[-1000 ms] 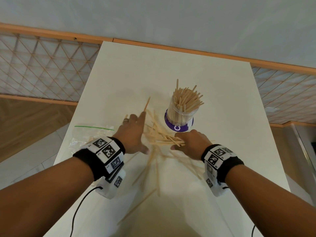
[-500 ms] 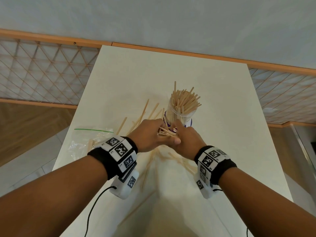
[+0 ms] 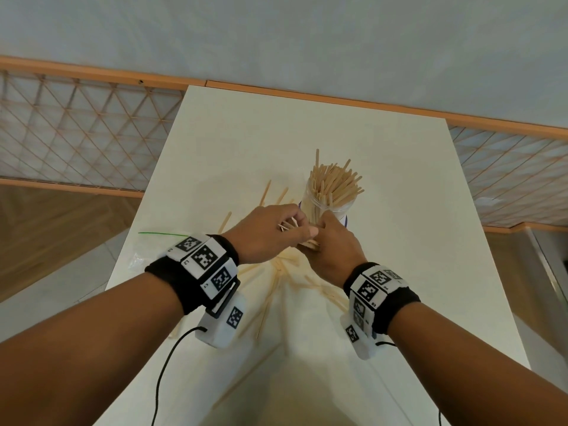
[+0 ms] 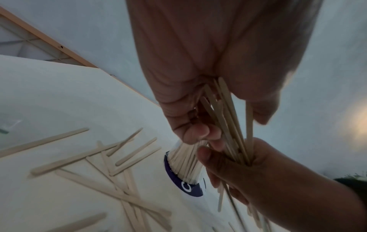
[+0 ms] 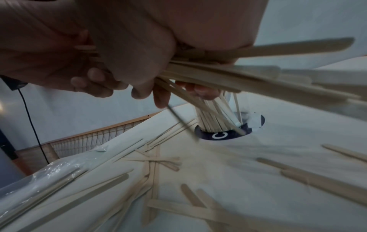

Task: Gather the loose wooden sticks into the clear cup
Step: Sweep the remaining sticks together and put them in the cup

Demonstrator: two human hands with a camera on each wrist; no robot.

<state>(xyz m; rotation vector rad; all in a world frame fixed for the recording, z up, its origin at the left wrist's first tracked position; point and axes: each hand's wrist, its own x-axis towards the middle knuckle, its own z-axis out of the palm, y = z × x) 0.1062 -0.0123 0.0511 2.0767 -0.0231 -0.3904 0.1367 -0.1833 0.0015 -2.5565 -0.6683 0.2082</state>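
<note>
A clear cup (image 3: pixel 325 207) packed with upright wooden sticks stands on a purple base (image 4: pixel 185 186) mid-table. Just in front of it, both hands hold one bundle of sticks (image 3: pixel 293 230) lifted off the table. My left hand (image 3: pixel 270 232) grips the bundle's near end, fingers curled round it (image 4: pixel 200 133). My right hand (image 3: pixel 333 244) clasps the same bundle (image 5: pixel 218 73) from the right, thumb across it. Several loose sticks (image 3: pixel 267 290) lie scattered on the table below and behind the hands (image 4: pixel 83 158) (image 5: pixel 151 171).
The white table (image 3: pixel 399 210) is narrow, with a wall at its far end. A clear plastic bag (image 3: pixel 138 259) with a green strip lies at the left table edge. Lattice panels (image 3: pixel 76 133) stand beyond both sides. A cable (image 3: pixel 166 364) hangs from the left wristband.
Both hands swept inward from the table, came together round a bundle of sticks, and lifted it up in front of the cup.
</note>
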